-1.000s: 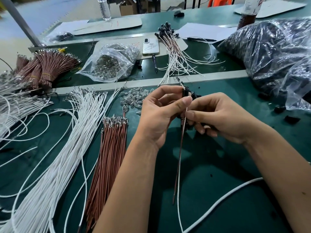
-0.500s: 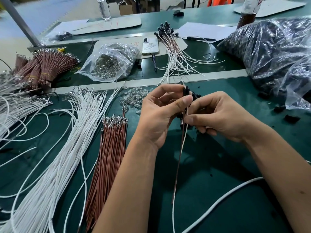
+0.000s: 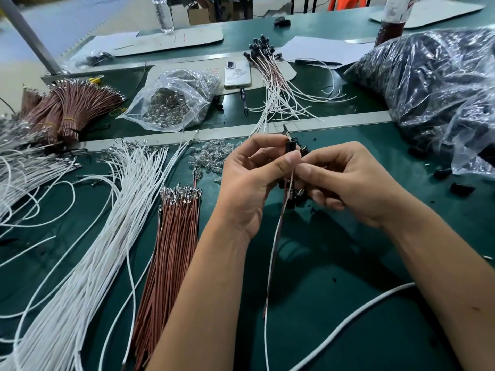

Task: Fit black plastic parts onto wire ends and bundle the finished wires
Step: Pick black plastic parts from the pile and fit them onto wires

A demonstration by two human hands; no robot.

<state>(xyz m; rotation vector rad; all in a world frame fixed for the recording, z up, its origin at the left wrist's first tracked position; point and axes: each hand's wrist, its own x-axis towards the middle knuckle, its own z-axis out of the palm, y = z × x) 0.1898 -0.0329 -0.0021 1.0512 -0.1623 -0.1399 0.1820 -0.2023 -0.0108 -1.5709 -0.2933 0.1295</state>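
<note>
No readable text, brand or number anywhere; red pen scrawl on grey board (image 3: 171, 40) at 11 o'clock, not legible; faint red marks on second board (image 3: 214, 72) by the phone, also illegible; line drawing, no letters, on phone case (image 3: 237, 74) at 12 o'clock; water bottle (image 3: 163, 14) label too blurred to read
</note>
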